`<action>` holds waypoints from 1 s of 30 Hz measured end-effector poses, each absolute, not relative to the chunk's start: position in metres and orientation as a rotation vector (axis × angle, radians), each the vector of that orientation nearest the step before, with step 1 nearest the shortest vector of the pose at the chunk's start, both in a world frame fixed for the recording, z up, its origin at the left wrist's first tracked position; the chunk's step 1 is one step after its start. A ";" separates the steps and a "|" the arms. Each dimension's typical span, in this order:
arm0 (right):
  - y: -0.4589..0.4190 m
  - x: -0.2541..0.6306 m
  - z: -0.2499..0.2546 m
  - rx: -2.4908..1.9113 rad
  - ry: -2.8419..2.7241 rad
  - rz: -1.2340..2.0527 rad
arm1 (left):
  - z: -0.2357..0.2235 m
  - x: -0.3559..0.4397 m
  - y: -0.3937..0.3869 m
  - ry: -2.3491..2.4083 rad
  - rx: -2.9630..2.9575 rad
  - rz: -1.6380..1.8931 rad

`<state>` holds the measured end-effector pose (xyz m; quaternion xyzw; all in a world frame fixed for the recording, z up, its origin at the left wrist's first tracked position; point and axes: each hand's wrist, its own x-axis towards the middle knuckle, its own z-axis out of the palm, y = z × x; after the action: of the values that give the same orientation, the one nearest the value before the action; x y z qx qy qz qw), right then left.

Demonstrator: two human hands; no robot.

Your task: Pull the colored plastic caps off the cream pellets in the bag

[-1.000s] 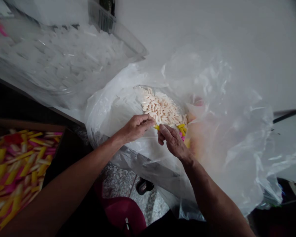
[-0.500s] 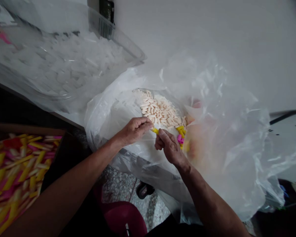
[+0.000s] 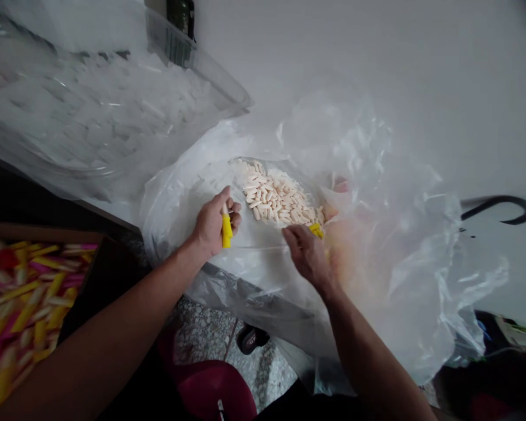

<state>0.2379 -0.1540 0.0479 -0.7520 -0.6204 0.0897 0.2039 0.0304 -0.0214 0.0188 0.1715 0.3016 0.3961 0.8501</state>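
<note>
My left hand (image 3: pixel 213 225) is closed around a small piece with a yellow cap (image 3: pixel 226 229) and a cream stem, held over the near edge of a clear plastic bag (image 3: pixel 377 245). Inside the bag lies a heap of several cream-white pieces (image 3: pixel 276 199). My right hand (image 3: pixel 305 252) reaches into the bag beside a few loose yellow caps (image 3: pixel 315 229), its fingers curled; what they hold is hidden.
A cardboard box (image 3: pixel 35 234) at the lower left holds several assembled yellow and pink pieces (image 3: pixel 17 304). A large clear tub (image 3: pixel 100 111) of translucent white parts stands at the upper left on the white table (image 3: pixel 377 64). A dark red stool (image 3: pixel 210 386) and speckled floor lie below.
My hands were together at the heap joining a yellow cap to a cream piece. Now my left hand has drawn left with the capped piece, and my right hand has returned toward the caps.
</note>
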 end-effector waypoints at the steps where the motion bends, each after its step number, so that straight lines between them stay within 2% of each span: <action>1: -0.152 0.258 0.047 -2.226 -1.694 0.125 | 0.021 0.027 -0.018 0.635 0.316 0.844; 4: -0.147 0.310 0.045 -2.599 -1.619 -0.089 | 0.026 0.019 -0.011 0.642 0.242 0.889; 9: -0.140 0.342 0.044 -2.791 -1.907 -0.043 | 0.030 0.018 -0.010 0.669 0.195 0.902; 18: -0.141 0.359 0.042 -2.667 -2.019 0.017 | 0.027 0.012 -0.004 0.658 0.370 0.958; 25: -0.149 0.354 0.038 -2.571 -1.848 -0.052 | 0.018 0.009 0.003 1.008 0.867 1.078; 28: -0.148 0.340 0.042 -2.312 -1.594 0.055 | 0.010 0.006 0.012 1.096 1.060 1.118; 30: -0.140 0.325 0.045 -2.090 -1.441 0.238 | 0.006 0.005 0.017 1.123 1.111 1.131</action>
<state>0.3246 -0.1404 0.0449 -0.7841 -0.5405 0.0892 0.2915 0.0052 0.0173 0.0056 0.4723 0.4772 0.4808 0.5640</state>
